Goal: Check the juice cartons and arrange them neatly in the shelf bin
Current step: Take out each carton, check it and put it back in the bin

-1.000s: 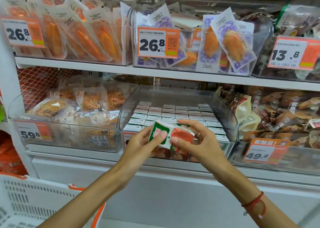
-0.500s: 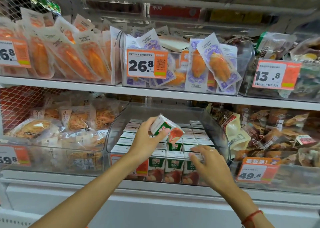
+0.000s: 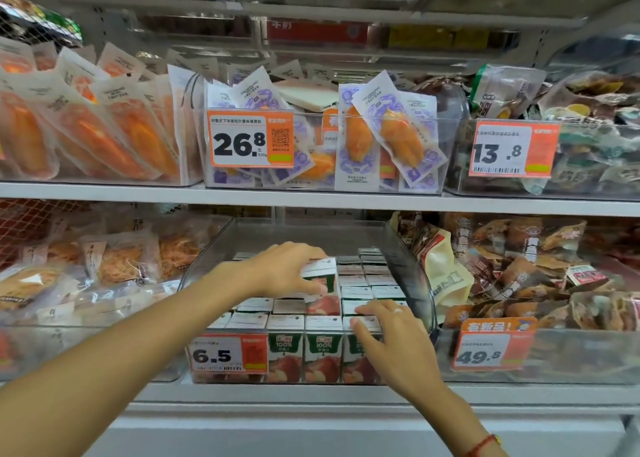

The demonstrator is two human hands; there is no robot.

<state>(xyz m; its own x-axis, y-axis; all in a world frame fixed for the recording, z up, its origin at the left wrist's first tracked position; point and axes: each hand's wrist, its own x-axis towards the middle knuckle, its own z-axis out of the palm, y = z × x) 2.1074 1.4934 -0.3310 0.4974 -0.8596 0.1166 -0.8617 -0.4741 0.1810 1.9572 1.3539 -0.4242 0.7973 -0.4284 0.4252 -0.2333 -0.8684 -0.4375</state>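
A clear shelf bin [image 3: 412, 266] on the lower shelf holds several rows of small green-and-white juice cartons [image 3: 320, 349] with red apples on the front. My left hand [image 3: 284, 269] grips one carton [image 3: 322, 276] from above, upright and partly down among the middle rows. Fingers of my right hand [image 3: 388, 332] lie nearly straight on the carton tops at the bin's front right corner.
An orange 6.5 price tag [image 3: 228, 356] hangs on the bin's front. Neighbouring bins hold snack bags [image 3: 519, 283] to the right and packets [image 3: 104, 266] to the left. The shelf above [image 3: 311, 198] carries sealed orange food pouches with 26.8 and 13.8 tags.
My left hand has carried the tilted carton down into the rows and stood it upright. My right hand moved forward onto the front-right carton tops. The view came closer.
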